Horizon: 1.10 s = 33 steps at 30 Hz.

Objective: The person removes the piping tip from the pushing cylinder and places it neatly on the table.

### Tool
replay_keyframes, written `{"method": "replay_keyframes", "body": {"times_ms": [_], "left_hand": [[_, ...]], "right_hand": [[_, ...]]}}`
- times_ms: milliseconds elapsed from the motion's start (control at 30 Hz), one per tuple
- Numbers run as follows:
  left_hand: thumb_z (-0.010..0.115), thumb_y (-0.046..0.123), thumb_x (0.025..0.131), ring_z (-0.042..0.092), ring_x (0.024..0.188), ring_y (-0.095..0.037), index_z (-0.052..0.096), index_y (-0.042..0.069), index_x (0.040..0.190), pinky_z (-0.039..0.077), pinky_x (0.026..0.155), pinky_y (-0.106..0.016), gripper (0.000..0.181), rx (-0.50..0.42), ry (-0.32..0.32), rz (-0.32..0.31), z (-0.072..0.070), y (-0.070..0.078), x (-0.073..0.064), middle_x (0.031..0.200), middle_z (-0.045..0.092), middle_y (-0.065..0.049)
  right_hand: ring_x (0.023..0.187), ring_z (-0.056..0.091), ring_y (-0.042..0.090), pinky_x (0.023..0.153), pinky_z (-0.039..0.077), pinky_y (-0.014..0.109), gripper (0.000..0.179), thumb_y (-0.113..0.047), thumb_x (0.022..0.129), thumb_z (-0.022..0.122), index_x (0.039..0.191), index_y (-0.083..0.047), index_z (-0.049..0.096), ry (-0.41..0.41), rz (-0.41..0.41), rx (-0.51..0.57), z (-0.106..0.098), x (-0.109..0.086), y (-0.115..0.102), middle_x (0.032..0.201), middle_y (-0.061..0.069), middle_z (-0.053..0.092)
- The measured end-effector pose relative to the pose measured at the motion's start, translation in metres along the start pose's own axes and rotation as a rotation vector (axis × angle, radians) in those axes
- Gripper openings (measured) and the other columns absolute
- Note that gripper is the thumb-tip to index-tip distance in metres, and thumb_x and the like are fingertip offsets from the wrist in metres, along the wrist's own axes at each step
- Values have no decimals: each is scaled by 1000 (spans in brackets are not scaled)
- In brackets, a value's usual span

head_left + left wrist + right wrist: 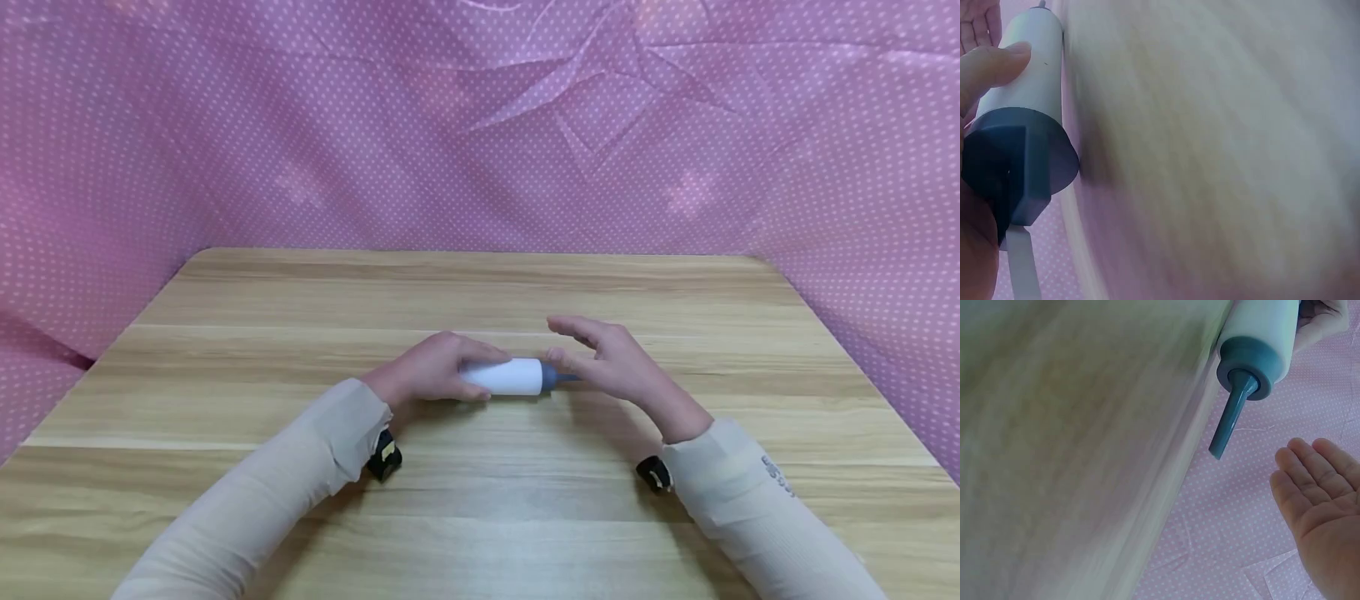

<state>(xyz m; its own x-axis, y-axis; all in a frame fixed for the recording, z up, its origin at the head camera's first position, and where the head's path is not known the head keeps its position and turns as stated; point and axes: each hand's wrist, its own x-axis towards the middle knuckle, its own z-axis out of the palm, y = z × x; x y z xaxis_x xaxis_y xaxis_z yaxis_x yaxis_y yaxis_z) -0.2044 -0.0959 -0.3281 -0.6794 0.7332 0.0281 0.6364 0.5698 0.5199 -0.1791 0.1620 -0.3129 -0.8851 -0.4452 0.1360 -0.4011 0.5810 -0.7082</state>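
A caulking gun (517, 377) with a white barrel lies on its side, low over the wooden table. My left hand (435, 367) grips the barrel from the left, its thumb along the near side. A blue-grey rear cap (1016, 147) with a pale bar (1022, 259) behind it shows in the left wrist view. At the other end, a slim blue-grey nozzle (1230, 422) points to the right. My right hand (611, 362) hovers beside the nozzle with its fingers extended and holds nothing. Its palm faces the nozzle side in the right wrist view.
The wood-grain table (480, 533) spreads out around both hands. A pink dotted cloth (480, 167) hangs behind it and along both sides. Small black devices (385, 456) sit at the wrists below the light sleeves.
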Motion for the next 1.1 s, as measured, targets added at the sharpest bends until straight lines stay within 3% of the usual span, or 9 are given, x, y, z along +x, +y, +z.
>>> {"method": "replay_keyframes", "body": {"times_ms": [267, 567, 1100], "left_hand": [[74, 27, 74, 54, 113, -15, 53, 22, 127, 46, 93, -33, 57, 17, -11, -26, 0, -1, 1, 128, 55, 2], [77, 30, 70, 56, 109, -13, 53, 23, 127, 47, 90, -32, 61, 52, 1, 5, 1, -3, 1, 126, 56, 3], [74, 25, 72, 58, 105, -12, 54, 21, 126, 48, 88, -30, 58, 45, -9, 6, 0, 5, -14, 125, 57, 3]], "right_hand": [[123, 43, 35, 104, 34, 46, 52, -32, 87, 59, 129, -3, 48, -21, -30, 21, 1, 1, 2, 132, 14, 50], [123, 44, 35, 105, 34, 45, 52, -31, 86, 60, 128, -3, 49, -36, -5, 46, 0, 1, -1, 131, 14, 51], [120, 48, 30, 103, 37, 45, 51, -31, 86, 61, 126, -1, 51, -95, 15, 120, 1, 0, 0, 124, 14, 56]]}}
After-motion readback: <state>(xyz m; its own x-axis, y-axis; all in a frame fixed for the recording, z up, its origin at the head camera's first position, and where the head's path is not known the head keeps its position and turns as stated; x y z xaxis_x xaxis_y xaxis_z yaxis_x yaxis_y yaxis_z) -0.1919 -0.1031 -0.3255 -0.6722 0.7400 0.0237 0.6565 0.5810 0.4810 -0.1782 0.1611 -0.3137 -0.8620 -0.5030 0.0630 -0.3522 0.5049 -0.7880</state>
